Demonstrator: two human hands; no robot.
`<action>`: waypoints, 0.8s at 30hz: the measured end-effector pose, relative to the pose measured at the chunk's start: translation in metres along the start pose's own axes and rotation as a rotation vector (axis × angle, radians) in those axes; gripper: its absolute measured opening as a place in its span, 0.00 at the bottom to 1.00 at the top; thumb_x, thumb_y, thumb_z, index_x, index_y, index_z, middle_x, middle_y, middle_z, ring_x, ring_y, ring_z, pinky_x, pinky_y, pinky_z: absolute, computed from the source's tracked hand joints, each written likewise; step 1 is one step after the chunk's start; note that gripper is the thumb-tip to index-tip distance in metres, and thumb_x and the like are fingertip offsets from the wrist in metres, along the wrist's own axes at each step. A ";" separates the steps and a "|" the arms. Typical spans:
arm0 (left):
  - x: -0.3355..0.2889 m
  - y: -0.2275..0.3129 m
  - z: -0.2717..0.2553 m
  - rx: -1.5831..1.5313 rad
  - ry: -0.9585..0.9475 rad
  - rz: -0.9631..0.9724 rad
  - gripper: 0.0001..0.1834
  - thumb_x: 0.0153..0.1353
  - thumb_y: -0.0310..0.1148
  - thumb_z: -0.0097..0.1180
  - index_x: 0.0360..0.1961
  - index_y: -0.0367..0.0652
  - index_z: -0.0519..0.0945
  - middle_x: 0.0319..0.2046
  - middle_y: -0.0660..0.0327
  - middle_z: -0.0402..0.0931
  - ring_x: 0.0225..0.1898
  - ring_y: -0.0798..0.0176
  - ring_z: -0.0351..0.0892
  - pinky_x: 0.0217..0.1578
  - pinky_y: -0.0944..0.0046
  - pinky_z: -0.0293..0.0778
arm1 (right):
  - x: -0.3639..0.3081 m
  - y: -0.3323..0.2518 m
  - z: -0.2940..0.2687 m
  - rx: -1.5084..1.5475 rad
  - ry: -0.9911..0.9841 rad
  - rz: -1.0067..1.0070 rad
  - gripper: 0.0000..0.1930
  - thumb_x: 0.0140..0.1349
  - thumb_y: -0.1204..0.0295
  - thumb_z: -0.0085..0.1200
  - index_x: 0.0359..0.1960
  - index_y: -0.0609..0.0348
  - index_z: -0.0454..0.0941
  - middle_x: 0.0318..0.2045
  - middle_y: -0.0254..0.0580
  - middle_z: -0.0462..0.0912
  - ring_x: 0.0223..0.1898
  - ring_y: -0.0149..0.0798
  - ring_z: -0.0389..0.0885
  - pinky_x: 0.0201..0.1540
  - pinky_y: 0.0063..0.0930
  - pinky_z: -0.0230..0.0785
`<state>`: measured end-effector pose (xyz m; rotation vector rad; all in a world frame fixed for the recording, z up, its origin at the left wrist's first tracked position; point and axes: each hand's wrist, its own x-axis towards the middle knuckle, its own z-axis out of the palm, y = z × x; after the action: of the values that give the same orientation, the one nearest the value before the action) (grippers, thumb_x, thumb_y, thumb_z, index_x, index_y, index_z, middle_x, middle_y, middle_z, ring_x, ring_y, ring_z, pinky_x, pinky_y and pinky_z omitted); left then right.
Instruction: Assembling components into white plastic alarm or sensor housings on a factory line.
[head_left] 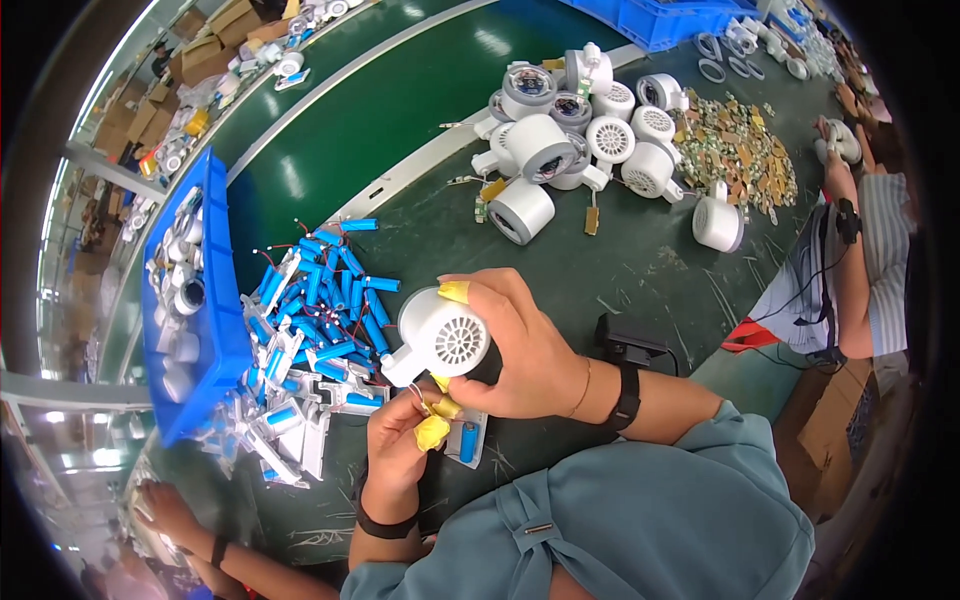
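Observation:
My right hand point(520, 350) is closed around a white fan head point(425, 315) with a round slotted grille and a short neck. Just below the neck, my left hand point(398, 435) pinches thin wires point(421, 397) coming from it. Yellow covers wrap some fingertips on both hands. Beside the left fingers is a white casing piece point(478, 458) with a blue battery cell point(468, 441) in it; whether it is held or lies on the table cannot be told. The wire ends are hidden by the fingers.
Left of my hands lie heaped blue battery cells point(335, 270) and white casing parts point(300, 440), beside a blue bin point(215, 300). Several fan heads point(540, 150) and small circuit boards point(735, 150) are piled ahead. A black device point(628, 338) stands near my right forearm. Co-workers' hands point(838, 180) show at both sides.

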<state>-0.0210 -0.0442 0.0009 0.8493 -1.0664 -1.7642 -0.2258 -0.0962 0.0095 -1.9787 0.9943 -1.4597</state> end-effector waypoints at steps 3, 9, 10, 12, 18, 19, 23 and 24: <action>-0.001 0.001 -0.001 -0.037 0.031 -0.059 0.17 0.62 0.35 0.60 0.43 0.30 0.79 0.37 0.60 0.78 0.32 0.72 0.73 0.30 0.75 0.64 | -0.001 0.001 0.000 0.005 0.005 0.020 0.39 0.42 0.75 0.68 0.59 0.65 0.62 0.56 0.56 0.70 0.54 0.55 0.71 0.54 0.39 0.70; -0.001 -0.001 0.000 0.093 0.041 0.016 0.17 0.62 0.30 0.59 0.49 0.32 0.77 0.34 0.61 0.78 0.30 0.75 0.73 0.31 0.74 0.66 | 0.000 -0.001 -0.003 0.038 0.004 0.068 0.38 0.44 0.75 0.67 0.59 0.65 0.62 0.54 0.55 0.70 0.54 0.51 0.72 0.55 0.37 0.69; 0.000 0.005 0.005 0.123 0.068 0.042 0.20 0.59 0.23 0.60 0.53 0.32 0.75 0.34 0.62 0.78 0.29 0.75 0.73 0.30 0.74 0.68 | 0.001 0.000 -0.003 0.053 0.014 0.108 0.37 0.46 0.75 0.67 0.59 0.65 0.63 0.53 0.54 0.71 0.52 0.48 0.74 0.55 0.35 0.70; 0.003 0.026 0.009 0.332 0.080 0.126 0.22 0.56 0.20 0.61 0.54 0.33 0.75 0.34 0.63 0.78 0.28 0.75 0.73 0.29 0.74 0.68 | 0.000 0.002 -0.008 0.163 -0.057 0.282 0.35 0.48 0.75 0.66 0.59 0.66 0.63 0.52 0.52 0.73 0.50 0.44 0.76 0.54 0.32 0.70; 0.003 0.058 0.001 0.962 0.240 0.417 0.23 0.51 0.19 0.66 0.50 0.33 0.77 0.29 0.62 0.77 0.27 0.71 0.72 0.30 0.71 0.70 | 0.006 0.008 -0.013 0.773 -0.594 0.958 0.26 0.69 0.53 0.41 0.56 0.63 0.72 0.37 0.43 0.83 0.34 0.30 0.82 0.26 0.24 0.76; 0.003 0.061 -0.004 0.924 0.241 0.375 0.19 0.55 0.25 0.64 0.48 0.32 0.78 0.30 0.61 0.78 0.29 0.70 0.72 0.33 0.70 0.71 | 0.005 0.006 -0.011 0.772 -0.606 0.952 0.26 0.69 0.53 0.41 0.56 0.63 0.72 0.37 0.43 0.83 0.34 0.30 0.82 0.26 0.24 0.76; -0.010 0.072 -0.009 0.714 0.240 0.387 0.17 0.63 0.34 0.58 0.48 0.32 0.79 0.39 0.54 0.82 0.39 0.63 0.80 0.43 0.65 0.74 | 0.007 -0.026 -0.001 1.373 -0.674 1.135 0.30 0.73 0.47 0.34 0.59 0.61 0.69 0.39 0.46 0.83 0.32 0.35 0.84 0.27 0.28 0.78; -0.015 0.074 -0.006 0.614 0.213 0.455 0.17 0.63 0.33 0.58 0.49 0.32 0.79 0.42 0.52 0.82 0.44 0.59 0.81 0.45 0.62 0.75 | 0.012 -0.045 -0.003 1.373 -0.664 1.094 0.33 0.72 0.44 0.34 0.62 0.62 0.66 0.43 0.48 0.82 0.34 0.37 0.84 0.26 0.28 0.78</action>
<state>0.0142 -0.0507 0.0673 1.0264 -1.5409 -0.9495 -0.2149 -0.0776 0.0515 -0.5464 0.3505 -0.4303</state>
